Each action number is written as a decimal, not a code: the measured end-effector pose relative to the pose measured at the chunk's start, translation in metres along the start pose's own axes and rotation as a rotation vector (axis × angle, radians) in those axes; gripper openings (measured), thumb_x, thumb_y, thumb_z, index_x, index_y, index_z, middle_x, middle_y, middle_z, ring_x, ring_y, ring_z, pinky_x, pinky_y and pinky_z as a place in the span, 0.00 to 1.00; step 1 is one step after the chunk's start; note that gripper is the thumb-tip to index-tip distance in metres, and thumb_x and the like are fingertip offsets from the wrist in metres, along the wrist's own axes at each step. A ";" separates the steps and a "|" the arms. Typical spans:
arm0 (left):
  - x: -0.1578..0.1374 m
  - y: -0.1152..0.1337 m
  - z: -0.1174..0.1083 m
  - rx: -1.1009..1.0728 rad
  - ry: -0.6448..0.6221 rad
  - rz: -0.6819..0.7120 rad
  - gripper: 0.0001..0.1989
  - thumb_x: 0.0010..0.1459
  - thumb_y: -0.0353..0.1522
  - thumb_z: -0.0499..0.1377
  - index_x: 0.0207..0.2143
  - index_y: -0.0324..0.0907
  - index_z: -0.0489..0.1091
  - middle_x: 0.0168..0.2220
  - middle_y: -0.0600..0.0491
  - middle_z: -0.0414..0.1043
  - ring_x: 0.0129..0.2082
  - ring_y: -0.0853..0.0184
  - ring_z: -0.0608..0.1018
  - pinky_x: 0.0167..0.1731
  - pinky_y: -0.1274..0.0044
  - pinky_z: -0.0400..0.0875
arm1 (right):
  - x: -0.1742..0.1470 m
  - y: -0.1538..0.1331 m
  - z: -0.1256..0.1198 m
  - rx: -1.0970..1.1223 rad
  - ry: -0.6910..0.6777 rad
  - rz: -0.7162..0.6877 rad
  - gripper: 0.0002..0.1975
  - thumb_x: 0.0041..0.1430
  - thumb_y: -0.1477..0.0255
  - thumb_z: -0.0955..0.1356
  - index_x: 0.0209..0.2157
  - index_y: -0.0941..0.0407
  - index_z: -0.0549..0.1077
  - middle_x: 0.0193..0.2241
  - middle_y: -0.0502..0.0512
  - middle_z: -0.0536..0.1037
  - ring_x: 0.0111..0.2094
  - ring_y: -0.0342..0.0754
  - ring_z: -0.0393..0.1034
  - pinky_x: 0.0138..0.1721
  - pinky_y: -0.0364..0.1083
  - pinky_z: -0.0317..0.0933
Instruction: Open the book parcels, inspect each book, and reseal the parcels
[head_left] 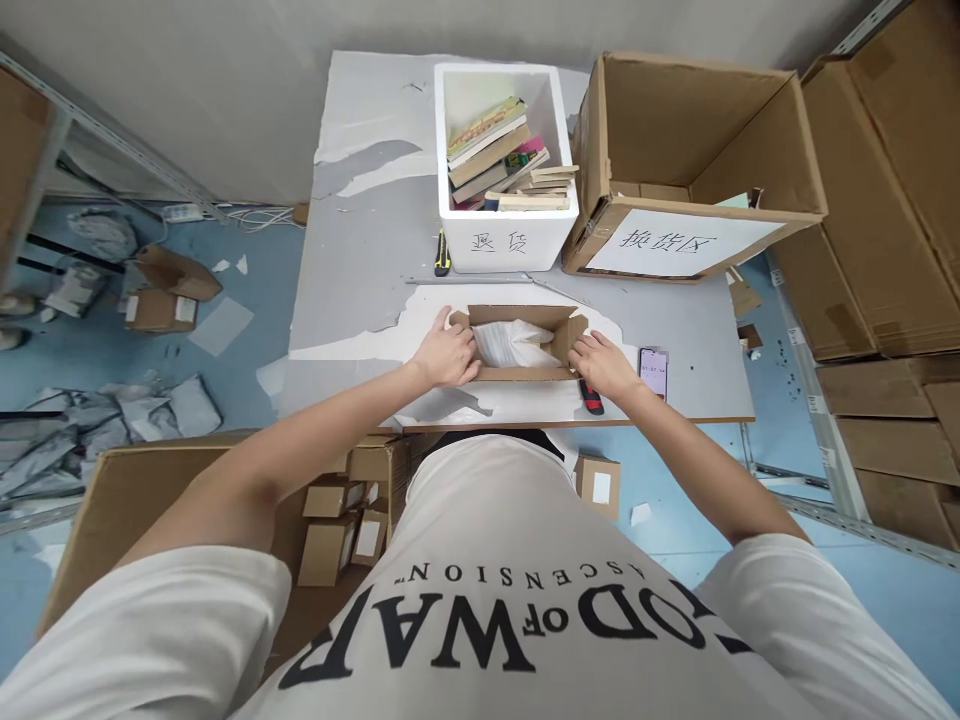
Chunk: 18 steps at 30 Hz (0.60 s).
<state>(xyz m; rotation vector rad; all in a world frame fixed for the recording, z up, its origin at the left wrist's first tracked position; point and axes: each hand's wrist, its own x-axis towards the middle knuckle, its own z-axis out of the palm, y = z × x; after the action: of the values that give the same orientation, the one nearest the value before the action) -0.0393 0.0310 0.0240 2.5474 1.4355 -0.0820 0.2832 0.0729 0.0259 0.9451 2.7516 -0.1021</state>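
Observation:
A small cardboard box (525, 374) stands open-topped at the near edge of the table, with a white plastic-wrapped item (513, 343) inside; what is wrapped cannot be made out. My left hand (448, 348) is closed on the box's left end, thumb pointing up along the flap. At the opposite end, my right hand (604, 364) has its fingers curled over the right flap. A red and black utility knife (591, 398) lies just below my right hand, partly beside the box. To the right of that hand is a phone (653, 373) with a lit screen showing digits.
Behind the box stand a white foam bin (506, 240) of books and a large carton (682, 245) with a handwritten label. A yellow and black utility knife (442, 254) lies by the bin. A big carton (150, 480) of small boxes is at my left, below the table (337, 290).

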 end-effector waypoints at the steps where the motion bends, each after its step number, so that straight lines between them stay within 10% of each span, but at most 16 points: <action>1: -0.005 0.005 0.004 0.008 0.010 -0.086 0.29 0.57 0.46 0.49 0.49 0.35 0.74 0.47 0.36 0.73 0.52 0.44 0.69 0.63 0.50 0.32 | -0.008 0.003 0.006 0.047 0.010 0.027 0.17 0.58 0.81 0.59 0.45 0.63 0.73 0.44 0.67 0.74 0.51 0.57 0.63 0.58 0.56 0.51; 8: 0.005 0.037 0.043 -0.095 0.011 -0.487 0.54 0.51 0.59 0.51 0.67 0.29 0.43 0.69 0.33 0.38 0.67 0.40 0.46 0.61 0.46 0.39 | -0.011 0.010 0.052 0.515 0.163 0.294 0.24 0.63 0.74 0.55 0.57 0.62 0.66 0.59 0.64 0.67 0.60 0.53 0.60 0.60 0.53 0.55; 18: 0.012 0.047 0.060 -0.205 0.053 -0.628 0.62 0.45 0.61 0.56 0.69 0.32 0.34 0.70 0.33 0.32 0.69 0.45 0.44 0.61 0.52 0.49 | 0.015 -0.017 0.020 0.319 0.217 0.418 0.18 0.62 0.69 0.62 0.51 0.62 0.69 0.51 0.70 0.71 0.53 0.61 0.65 0.55 0.57 0.57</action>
<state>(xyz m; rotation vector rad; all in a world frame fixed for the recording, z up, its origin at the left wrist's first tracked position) 0.0101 0.0045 -0.0291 1.8721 2.0869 0.0339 0.2648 0.0653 0.0028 1.6859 2.7019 -0.3946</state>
